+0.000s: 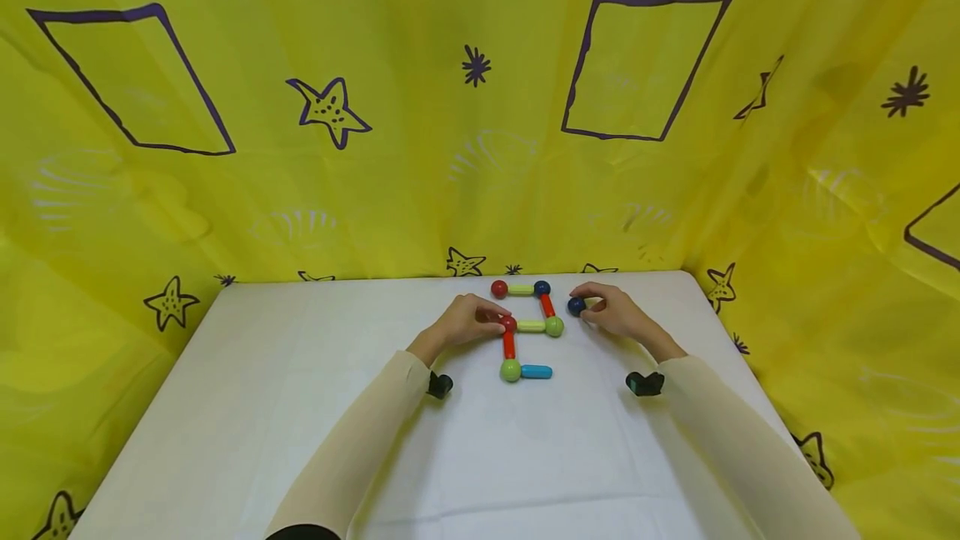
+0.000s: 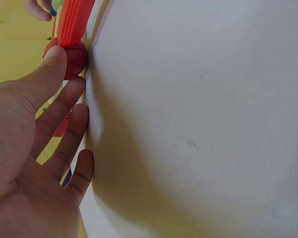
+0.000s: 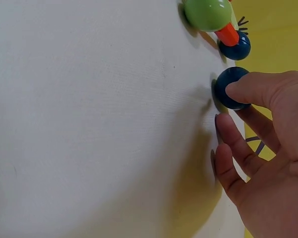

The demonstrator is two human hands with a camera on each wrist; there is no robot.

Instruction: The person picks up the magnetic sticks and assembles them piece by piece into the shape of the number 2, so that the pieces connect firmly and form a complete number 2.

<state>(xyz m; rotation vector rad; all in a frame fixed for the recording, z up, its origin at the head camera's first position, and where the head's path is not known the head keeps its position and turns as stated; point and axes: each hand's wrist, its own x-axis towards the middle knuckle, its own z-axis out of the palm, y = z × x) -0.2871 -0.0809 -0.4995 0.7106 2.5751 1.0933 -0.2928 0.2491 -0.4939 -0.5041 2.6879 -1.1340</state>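
Observation:
On the white table lies a zigzag chain of balls and short rods. Its middle red ball [image 1: 508,324] is pinched between thumb and forefinger of my left hand [image 1: 470,320]; the left wrist view shows a red rod [image 2: 75,22] joined to that ball. My right hand [image 1: 615,311] pinches a loose dark blue ball [image 1: 576,306], which is apart from the chain. Nearest to it are the chain's dark blue ball [image 1: 542,288] and a green ball [image 1: 554,326], with a red rod [image 1: 547,306] between them. A blue rod [image 1: 536,372] sticks out from the front green ball [image 1: 511,370].
Another red ball [image 1: 499,289] and a pale green rod [image 1: 521,290] form the far end of the chain. A yellow curtain [image 1: 405,173] with purple drawings hangs behind the white table [image 1: 300,407] and along its sides.

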